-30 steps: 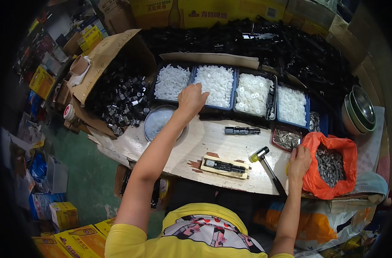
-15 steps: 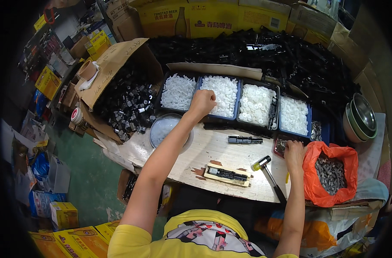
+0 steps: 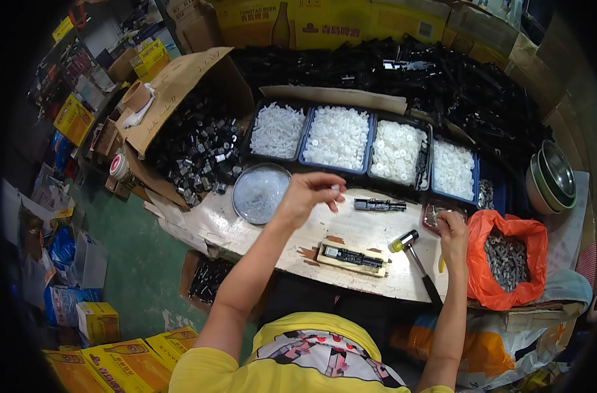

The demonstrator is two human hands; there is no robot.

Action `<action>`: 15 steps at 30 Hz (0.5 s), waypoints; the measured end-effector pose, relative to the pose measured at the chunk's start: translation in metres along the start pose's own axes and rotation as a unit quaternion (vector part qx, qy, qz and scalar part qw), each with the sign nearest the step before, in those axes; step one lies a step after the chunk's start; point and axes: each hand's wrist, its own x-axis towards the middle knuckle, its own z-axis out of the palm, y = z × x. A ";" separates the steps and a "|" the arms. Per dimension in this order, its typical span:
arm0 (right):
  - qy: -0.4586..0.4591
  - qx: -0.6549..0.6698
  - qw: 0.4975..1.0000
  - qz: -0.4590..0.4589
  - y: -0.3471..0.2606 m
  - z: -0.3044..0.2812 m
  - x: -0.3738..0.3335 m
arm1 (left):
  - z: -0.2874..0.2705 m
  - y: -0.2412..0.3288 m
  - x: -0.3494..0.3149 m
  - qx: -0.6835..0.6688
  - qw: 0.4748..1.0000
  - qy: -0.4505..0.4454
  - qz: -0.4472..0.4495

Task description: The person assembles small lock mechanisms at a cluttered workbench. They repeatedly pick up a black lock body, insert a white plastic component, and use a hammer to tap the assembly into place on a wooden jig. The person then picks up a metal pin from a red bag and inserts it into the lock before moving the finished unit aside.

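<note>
My left hand hovers over the wooden workbench, its fingertips pinched on a small white plastic part. It sits just in front of the blue trays of white parts. My right hand reaches into a small tray of metal bits at the bench's right end, beside the orange bag of screws. A black part in a wooden jig lies on the bench between my hands. Whether the right hand holds anything is hidden.
A small hammer lies by my right hand and a loose black part behind the jig. A round dish of clear bits, a cardboard box of black parts, a heap of black pieces and stacked bowls surround the bench.
My left hand has drawn back from the white-parts tray to above the bench, now pinching a small white part. My right hand has shifted slightly toward the small metal tray.
</note>
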 end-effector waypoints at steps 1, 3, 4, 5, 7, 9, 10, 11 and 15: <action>-0.013 0.023 0.999 -0.020 -0.015 0.001 -0.002 | 0.007 -0.008 -0.011 0.006 1.000 -0.012 -0.012; -0.039 0.074 0.995 -0.058 -0.046 0.009 -0.008 | 0.014 -0.026 -0.030 0.006 0.998 -0.044 -0.035; -0.069 0.097 0.991 -0.069 -0.058 0.015 -0.011 | 0.019 -0.031 -0.039 0.004 0.998 -0.043 -0.050; -0.099 0.120 0.985 -0.079 -0.070 0.021 -0.014 | 0.022 -0.039 -0.047 -0.001 0.998 -0.052 -0.030; -0.130 0.143 0.976 -0.106 -0.093 0.031 -0.017 | 0.029 -0.037 -0.060 0.045 0.995 -0.063 -0.063; -0.160 0.149 0.967 -0.128 -0.106 0.037 -0.016 | 0.036 -0.039 -0.069 0.030 0.995 -0.061 -0.071; -0.165 0.156 0.965 -0.132 -0.110 0.041 -0.017 | 0.038 -0.040 -0.072 0.023 0.995 -0.060 -0.074; -0.172 0.160 0.963 -0.132 -0.113 0.044 -0.017 | 0.039 -0.040 -0.074 0.023 0.995 -0.062 -0.077; -0.194 0.157 0.957 -0.144 -0.121 0.049 -0.017 | 0.037 -0.040 -0.077 0.040 0.994 -0.074 -0.072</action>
